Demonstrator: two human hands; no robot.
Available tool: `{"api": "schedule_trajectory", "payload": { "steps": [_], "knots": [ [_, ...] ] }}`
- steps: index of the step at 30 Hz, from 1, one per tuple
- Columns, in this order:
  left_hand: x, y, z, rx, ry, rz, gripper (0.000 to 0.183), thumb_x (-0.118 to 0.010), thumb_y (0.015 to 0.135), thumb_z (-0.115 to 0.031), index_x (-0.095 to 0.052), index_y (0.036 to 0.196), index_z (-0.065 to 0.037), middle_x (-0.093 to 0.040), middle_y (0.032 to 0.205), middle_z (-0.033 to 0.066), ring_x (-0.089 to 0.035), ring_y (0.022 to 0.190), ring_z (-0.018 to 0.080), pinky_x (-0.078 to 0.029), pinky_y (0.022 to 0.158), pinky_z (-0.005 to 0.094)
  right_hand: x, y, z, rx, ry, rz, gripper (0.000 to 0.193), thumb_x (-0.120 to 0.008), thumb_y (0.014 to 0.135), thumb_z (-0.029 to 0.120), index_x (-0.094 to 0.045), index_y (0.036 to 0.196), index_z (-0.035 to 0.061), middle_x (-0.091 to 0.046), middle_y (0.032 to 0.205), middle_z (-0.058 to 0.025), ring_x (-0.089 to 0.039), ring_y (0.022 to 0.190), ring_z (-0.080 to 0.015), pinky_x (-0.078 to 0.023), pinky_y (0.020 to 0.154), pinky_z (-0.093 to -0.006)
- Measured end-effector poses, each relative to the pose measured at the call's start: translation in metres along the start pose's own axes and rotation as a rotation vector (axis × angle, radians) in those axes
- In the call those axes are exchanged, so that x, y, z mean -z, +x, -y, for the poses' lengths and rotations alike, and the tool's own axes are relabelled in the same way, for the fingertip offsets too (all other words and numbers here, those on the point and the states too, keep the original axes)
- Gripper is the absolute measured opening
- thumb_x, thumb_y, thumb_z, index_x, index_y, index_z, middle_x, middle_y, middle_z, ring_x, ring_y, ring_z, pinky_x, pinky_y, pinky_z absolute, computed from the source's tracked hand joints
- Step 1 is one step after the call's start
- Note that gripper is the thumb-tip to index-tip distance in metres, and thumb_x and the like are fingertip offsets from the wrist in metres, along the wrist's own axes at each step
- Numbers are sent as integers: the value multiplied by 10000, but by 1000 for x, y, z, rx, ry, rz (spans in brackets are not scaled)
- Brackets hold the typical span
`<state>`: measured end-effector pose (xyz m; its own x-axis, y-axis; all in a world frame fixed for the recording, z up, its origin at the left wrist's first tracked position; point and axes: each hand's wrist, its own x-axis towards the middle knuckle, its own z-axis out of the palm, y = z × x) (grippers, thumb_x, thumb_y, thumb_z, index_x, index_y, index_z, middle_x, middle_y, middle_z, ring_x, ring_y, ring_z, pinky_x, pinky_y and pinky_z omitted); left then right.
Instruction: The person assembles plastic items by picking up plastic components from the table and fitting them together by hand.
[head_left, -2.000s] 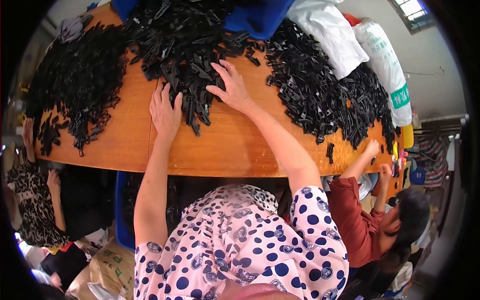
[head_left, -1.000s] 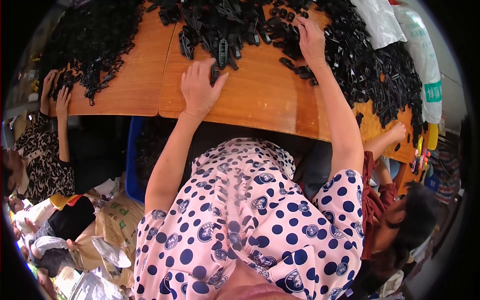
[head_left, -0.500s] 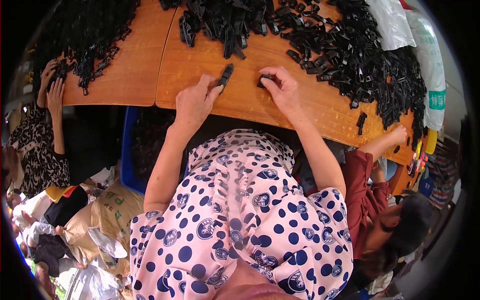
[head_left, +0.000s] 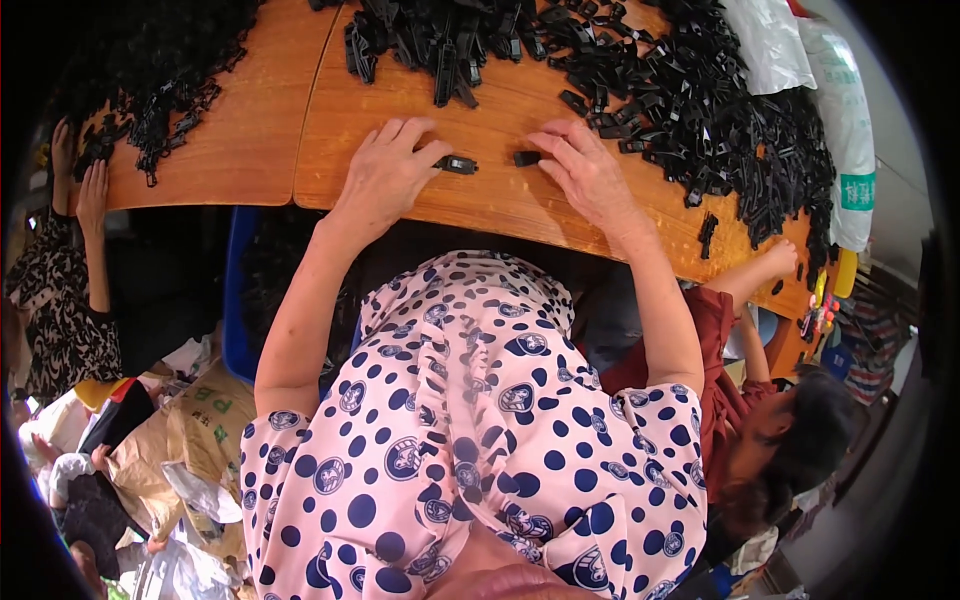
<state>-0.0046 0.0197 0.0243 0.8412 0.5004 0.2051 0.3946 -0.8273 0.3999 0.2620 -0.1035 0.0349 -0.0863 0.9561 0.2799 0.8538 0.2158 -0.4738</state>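
On the wooden tabletop [head_left: 400, 100], an oblong black plastic clip-like piece [head_left: 459, 164] lies crosswise just below the thumb tip of my left hand [head_left: 388, 172]. That hand's thumb and fingers are apart and bent over the wood. To the right, a shorter black plastic piece [head_left: 525, 158] rests by the thumb and fingertips of my right hand [head_left: 588, 178], whose fingers are spread. Both pieces appear to lie on the table, a short gap between them. The exact kind of these parts is too small to tell.
Large heaps of black plastic parts [head_left: 690, 100] cover the table's far middle and right, with another heap [head_left: 180, 90] at far left. A white bag [head_left: 845, 130] stands at right. A blue bin [head_left: 238, 300] sits below the edge. Co-workers' hands [head_left: 775, 262] rest at both sides.
The oblong piece turned from nearly upright in my left fingers to lying crosswise. My right fingers opened from a pinch around the shorter piece. The view shifted slightly.
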Motion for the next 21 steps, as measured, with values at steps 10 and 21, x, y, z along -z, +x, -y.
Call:
{"api": "schedule_trajectory", "payload": {
  "steps": [10,21],
  "knots": [
    [-14,-6,18,5,-241,-120,208,-743,796,-101,-658,968,-22,-603,975,91,-575,934,301,-473,833,397,-10,17,21,33,18,132,250,-731,846,173,-652,1042,38,-630,947,-118,-655,893,-335,-542,754,-413],
    [-21,-6,16,-10,-289,-149,193,-753,785,-140,-681,928,-31,-605,918,67,-575,894,271,-457,813,375,-19,28,46,-40,-78,380,192,-705,906,192,-600,1008,69,-676,861,-132,-670,761,-356,-515,614,-437]
  ]
}}
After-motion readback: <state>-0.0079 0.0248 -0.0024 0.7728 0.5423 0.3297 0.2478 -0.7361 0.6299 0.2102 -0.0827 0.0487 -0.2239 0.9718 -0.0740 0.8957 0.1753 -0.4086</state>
